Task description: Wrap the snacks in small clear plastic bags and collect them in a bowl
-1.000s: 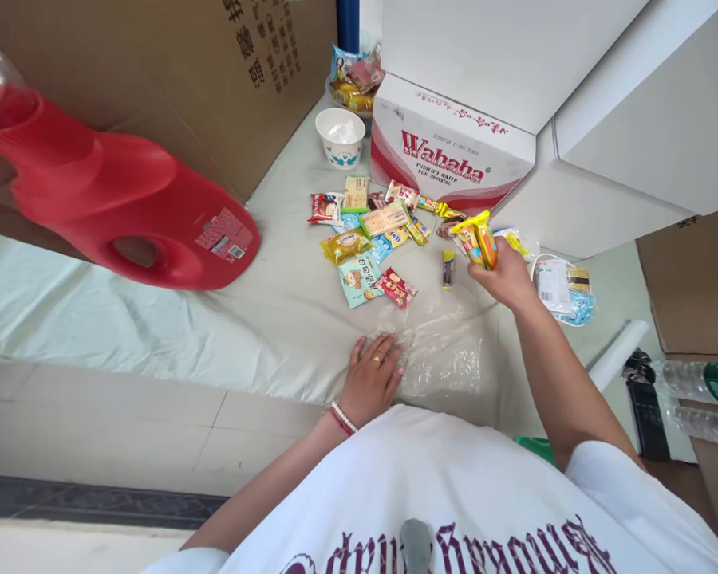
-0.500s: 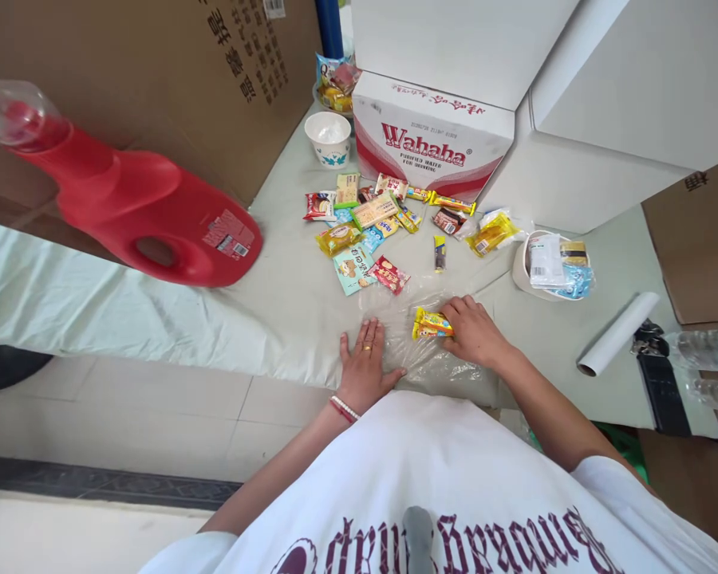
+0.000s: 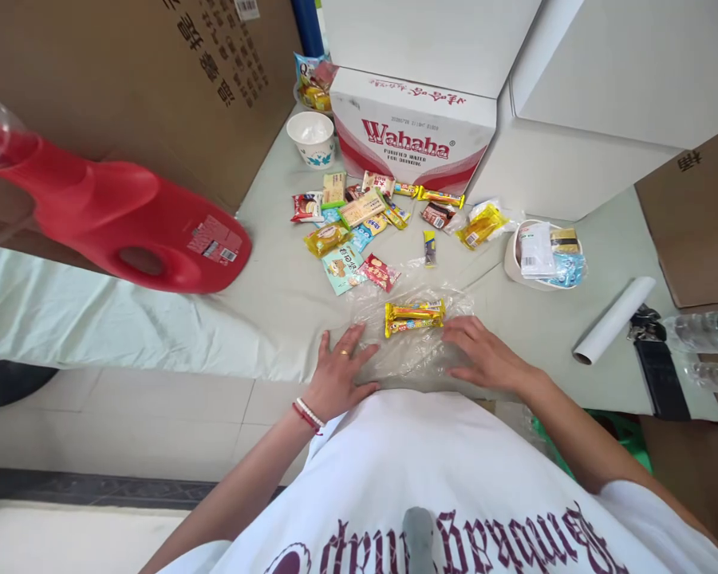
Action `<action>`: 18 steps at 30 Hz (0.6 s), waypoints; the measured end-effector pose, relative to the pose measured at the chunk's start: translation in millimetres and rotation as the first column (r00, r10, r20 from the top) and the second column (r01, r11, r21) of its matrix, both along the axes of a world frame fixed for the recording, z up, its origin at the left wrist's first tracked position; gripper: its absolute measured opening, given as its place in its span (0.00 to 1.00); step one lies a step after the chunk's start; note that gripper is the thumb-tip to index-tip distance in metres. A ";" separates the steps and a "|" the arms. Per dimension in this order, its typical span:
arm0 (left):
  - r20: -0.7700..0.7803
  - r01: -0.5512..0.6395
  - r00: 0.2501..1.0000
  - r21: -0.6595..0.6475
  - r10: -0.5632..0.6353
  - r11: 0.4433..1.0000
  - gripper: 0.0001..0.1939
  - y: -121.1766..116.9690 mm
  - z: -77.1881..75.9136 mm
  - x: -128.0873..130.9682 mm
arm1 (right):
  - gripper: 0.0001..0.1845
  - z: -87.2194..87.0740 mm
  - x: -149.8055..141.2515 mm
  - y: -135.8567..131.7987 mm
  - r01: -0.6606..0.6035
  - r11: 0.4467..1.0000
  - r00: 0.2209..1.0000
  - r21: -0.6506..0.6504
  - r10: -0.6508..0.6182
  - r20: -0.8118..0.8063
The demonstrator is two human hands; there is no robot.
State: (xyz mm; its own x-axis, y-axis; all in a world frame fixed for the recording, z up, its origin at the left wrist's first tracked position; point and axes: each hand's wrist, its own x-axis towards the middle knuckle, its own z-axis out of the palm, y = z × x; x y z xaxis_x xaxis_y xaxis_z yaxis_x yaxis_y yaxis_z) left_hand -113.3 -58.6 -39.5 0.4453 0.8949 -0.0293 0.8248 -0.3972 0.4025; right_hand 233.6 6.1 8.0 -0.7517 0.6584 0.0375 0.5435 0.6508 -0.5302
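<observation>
Several yellow snack bars point(image 3: 415, 316) lie side by side on a clear plastic bag point(image 3: 407, 355) spread flat near the table's front edge. To their left, my left hand point(image 3: 338, 373) rests palm down with its fingers spread, fingertips at the edge of the bag. My right hand point(image 3: 484, 355) is open just right of the bars, its fingers apart and its fingertips close to their right ends. Beyond the bag lie a red snack packet point(image 3: 380, 273), a pale green packet point(image 3: 343, 269) and a small dark and yellow packet point(image 3: 429, 248).
More wrapped snacks point(image 3: 364, 209) are heaped before a Wahaha water carton point(image 3: 416, 131). A paper cup point(image 3: 312, 140) stands at the back left. A filled white tub point(image 3: 514, 263), a white roll point(image 3: 613, 321) and clear bottles point(image 3: 694, 328) are on the right; a red jug point(image 3: 137, 223) is left.
My right hand has let go of the yellow bars and opened beside them. The bars now lie further left on the bag. My left hand has shifted slightly left.
</observation>
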 end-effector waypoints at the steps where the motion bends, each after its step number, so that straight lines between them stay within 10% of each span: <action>1: 0.004 0.029 1.000 -0.007 -0.029 1.000 0.31 1.4 0.0 -2.5 | 0.24 -8.9 7.7 -9.7 0.021 1.000 1.000 0.006 -0.021 -0.011; 7: 0.182 -0.016 0.983 -0.020 0.019 1.000 0.12 13.2 1.8 -11.6 | 0.10 -30.3 18.9 -22.4 0.180 0.983 0.968 -0.023 -0.181 -0.175; 13: 0.358 -0.201 0.915 0.014 0.183 0.979 0.14 53.8 6.5 -14.6 | 0.14 8.3 4.9 50.1 0.147 0.947 0.967 -0.286 -0.199 -0.161; 18: 0.308 -0.486 0.829 -0.017 0.467 0.874 0.10 93.6 -4.5 -4.7 | 0.13 6.6 -17.9 109.2 0.344 0.865 0.935 -0.366 -0.281 0.217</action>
